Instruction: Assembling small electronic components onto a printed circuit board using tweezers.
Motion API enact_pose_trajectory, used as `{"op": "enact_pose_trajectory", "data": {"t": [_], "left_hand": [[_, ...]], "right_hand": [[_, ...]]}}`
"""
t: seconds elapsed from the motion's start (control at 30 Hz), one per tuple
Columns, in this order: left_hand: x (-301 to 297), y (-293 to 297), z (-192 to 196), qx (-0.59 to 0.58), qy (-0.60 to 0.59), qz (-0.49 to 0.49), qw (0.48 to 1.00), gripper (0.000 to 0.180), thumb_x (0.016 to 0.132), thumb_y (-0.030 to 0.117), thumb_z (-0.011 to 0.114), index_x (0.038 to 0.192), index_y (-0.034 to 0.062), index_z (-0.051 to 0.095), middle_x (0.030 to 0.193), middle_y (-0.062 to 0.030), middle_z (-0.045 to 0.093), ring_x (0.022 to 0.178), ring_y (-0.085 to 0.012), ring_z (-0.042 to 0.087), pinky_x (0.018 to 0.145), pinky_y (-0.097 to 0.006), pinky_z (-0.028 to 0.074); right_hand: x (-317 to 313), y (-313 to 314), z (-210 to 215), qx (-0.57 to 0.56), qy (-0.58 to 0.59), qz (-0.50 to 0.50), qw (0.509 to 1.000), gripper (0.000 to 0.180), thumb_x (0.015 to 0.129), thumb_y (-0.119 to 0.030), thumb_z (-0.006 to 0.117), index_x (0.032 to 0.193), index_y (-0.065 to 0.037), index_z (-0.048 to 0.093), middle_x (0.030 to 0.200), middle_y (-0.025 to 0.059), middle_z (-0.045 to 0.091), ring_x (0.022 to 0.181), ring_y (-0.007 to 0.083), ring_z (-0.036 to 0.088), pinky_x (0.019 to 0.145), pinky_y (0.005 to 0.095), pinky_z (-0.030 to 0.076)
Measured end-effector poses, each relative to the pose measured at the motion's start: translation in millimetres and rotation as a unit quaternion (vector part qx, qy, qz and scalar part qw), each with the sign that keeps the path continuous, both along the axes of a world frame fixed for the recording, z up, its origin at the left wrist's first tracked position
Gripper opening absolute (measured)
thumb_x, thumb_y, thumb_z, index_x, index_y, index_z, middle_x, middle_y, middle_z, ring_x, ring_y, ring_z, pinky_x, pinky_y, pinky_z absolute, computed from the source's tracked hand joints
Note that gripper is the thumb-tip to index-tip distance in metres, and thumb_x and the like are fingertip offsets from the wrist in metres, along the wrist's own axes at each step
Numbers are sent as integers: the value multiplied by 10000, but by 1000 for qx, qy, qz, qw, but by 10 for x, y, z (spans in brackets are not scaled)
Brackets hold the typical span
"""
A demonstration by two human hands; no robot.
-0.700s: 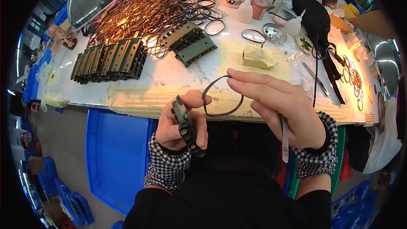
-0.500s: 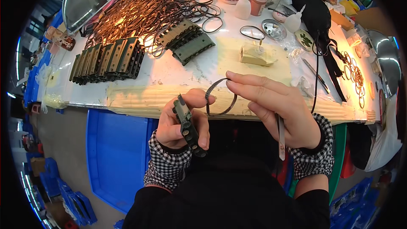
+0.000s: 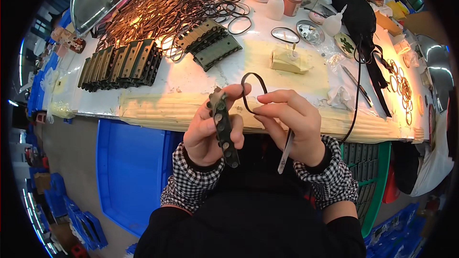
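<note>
My left hand (image 3: pixel 198 138) is closed round a dark green toy tank chassis (image 3: pixel 222 122), which stands nearly upright with a row of round wheels along its side. A thin black rubber track loop (image 3: pixel 264 85) is pinched between the thumb and fingers of my right hand (image 3: pixel 306 126). The loop stands up above the table's front edge, its left side at my left index fingertip; whether the finger is inside it I cannot tell. Metal tweezers (image 3: pixel 286 155) are tucked in my right hand, pointing down.
Behind my hands, several chassis stand in a row (image 3: pixel 119 64), and more lie stacked (image 3: pixel 217 52) beside a heap of track loops (image 3: pixel 162 12). A taped block (image 3: pixel 289 61), a squeeze bottle (image 3: pixel 276 5) and a pen (image 3: pixel 356 83) lie farther right. Below are blue (image 3: pixel 129 172) and green trays (image 3: pixel 381 181).
My right hand has moved left and closed on the loop, which has turned and risen. My left hand has shifted slightly right and up, with the chassis more upright.
</note>
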State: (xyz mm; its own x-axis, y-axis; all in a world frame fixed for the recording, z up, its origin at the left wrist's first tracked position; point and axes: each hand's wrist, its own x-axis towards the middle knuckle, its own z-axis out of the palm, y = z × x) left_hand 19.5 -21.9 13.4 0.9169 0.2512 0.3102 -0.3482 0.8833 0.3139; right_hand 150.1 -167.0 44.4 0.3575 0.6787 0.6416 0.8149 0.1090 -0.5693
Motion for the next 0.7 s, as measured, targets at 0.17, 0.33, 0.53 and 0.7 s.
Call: {"op": "enact_pose_trajectory", "data": {"t": [0.17,0.33,0.53,0.7], "left_hand": [[73,64,127,-58,168,70,982,491,1031,259,332,1454,17,275,1412,-213,405,1200,-306,500,1073,-507,391],[117,-31,129,196,235,179,935,477,1021,170,392,1462,16,295,1367,-194,446,1156,-249,535,1020,-415,444],[272,-200,30,417,262,345,799,605,906,24,619,1425,-54,317,1226,-157,493,1134,-186,518,858,-315,559],[282,-198,-21,443,254,331,794,704,855,21,666,1434,-76,277,1234,-168,475,1139,-225,523,846,-327,577]], "right_hand": [[67,-62,-69,-15,284,-28,958,66,861,-28,673,906,19,659,565,-55,481,461,-21,328,428,184,219],[86,-8,-12,-17,367,-28,930,90,875,-52,669,928,21,675,600,-76,510,475,-28,319,431,184,217],[138,190,87,-27,394,3,919,120,867,-92,685,906,22,682,685,-63,587,498,-41,327,435,166,227],[276,313,211,-58,345,41,936,148,865,-122,670,849,24,682,692,-39,613,513,-12,381,453,184,291]]}}
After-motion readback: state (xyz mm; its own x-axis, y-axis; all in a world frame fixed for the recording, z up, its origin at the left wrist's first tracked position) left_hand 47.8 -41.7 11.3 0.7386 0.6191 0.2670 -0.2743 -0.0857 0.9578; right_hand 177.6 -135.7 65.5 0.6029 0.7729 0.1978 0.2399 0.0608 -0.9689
